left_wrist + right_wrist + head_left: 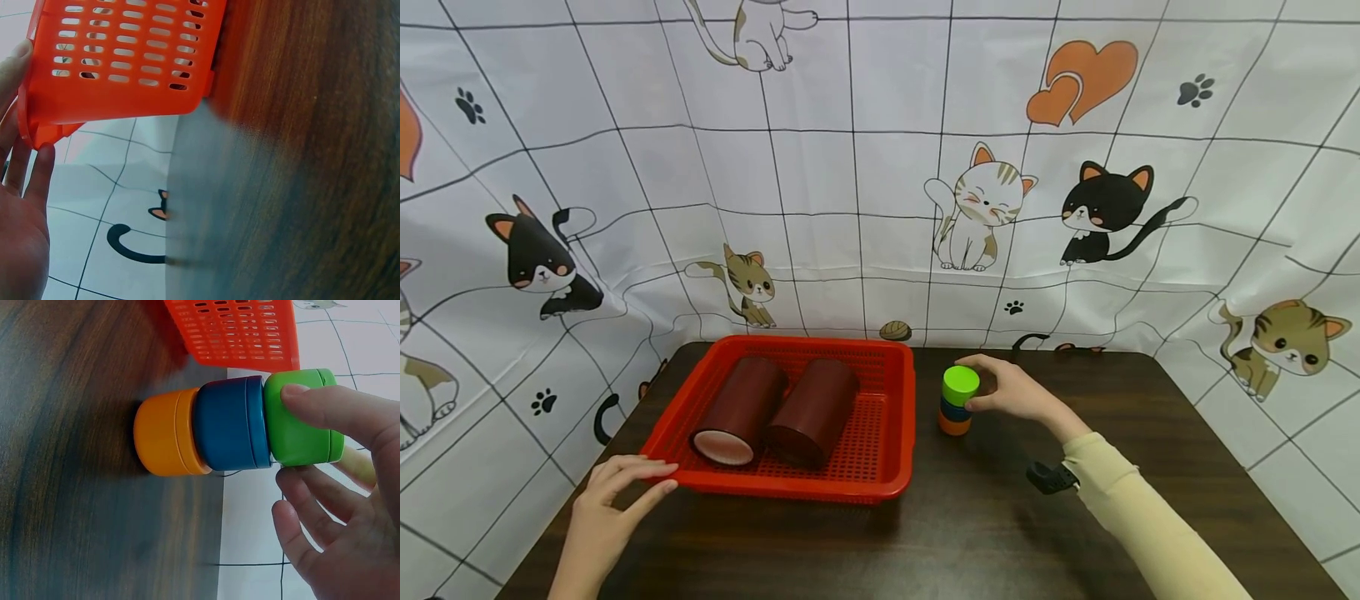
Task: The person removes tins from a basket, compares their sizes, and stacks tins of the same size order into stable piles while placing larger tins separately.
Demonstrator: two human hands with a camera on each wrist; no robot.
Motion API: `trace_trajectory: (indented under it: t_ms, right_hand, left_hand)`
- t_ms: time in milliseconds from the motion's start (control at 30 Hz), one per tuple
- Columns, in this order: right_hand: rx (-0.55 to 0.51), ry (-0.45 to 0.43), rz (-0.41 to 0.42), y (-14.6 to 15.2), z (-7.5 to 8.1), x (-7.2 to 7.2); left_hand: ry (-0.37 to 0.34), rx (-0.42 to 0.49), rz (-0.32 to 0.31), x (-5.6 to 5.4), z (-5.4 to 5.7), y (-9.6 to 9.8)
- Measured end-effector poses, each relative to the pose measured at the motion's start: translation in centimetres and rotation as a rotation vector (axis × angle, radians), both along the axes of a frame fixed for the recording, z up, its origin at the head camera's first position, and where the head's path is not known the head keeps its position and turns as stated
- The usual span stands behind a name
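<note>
On the right, three small rounded jar-like pieces with a seam near the top stand stacked: orange (pixel 165 431) at the bottom, dark blue (pixel 228 425) in the middle and green (pixel 300 419) on top. My right hand (pixel 1011 390) pinches the green jar between thumb and fingers. At the red plastic basket's (pixel 790 490) near left corner, my left hand (pixel 606 508) holds the rim, thumb and fingers on either side of the corner. Inside the basket lie two dark red-brown cylinders, the left one (pixel 741 408) with a pale end, the other (pixel 816 408) dark-ended.
Everything stands on a dark wood-grain table (pixel 1000 533). A white curtain (pixel 880 167) printed with cats and grid lines hangs around its back and sides. The stack stands just right of the basket. A black band (pixel 1051 477) is on my right wrist.
</note>
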State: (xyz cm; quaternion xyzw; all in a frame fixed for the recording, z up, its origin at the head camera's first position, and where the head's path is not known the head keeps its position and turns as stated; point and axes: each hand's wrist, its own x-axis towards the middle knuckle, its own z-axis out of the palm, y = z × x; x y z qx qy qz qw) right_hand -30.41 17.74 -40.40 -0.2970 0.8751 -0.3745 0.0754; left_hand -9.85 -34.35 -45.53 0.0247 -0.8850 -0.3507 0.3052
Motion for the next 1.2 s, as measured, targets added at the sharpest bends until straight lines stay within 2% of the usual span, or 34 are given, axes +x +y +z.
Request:
trace_trajectory:
  t_ms: [300,567,900,1200]
  right_hand:
    - [-0.009,-0.032,-0.004,0.5,-0.1,0.2]
    - [0.008,-0.02,-0.029,1.0,0.7,0.6]
    - [0.015,0.006,-0.043,1.6,0.8,0.6]
    - [0.003,-0.014,-0.051,1.3,1.7,1.0]
  left_hand:
    - [0.006,-0.003,-0.006,0.0,0.2,0.0]
    - [0.001,-0.003,0.003,0.0,0.1,0.0]
    - [0.037,0.002,-0.027,0.0,0.1,0.2]
    - [0.028,-0.001,-0.022,0.0,0.1,0.2]
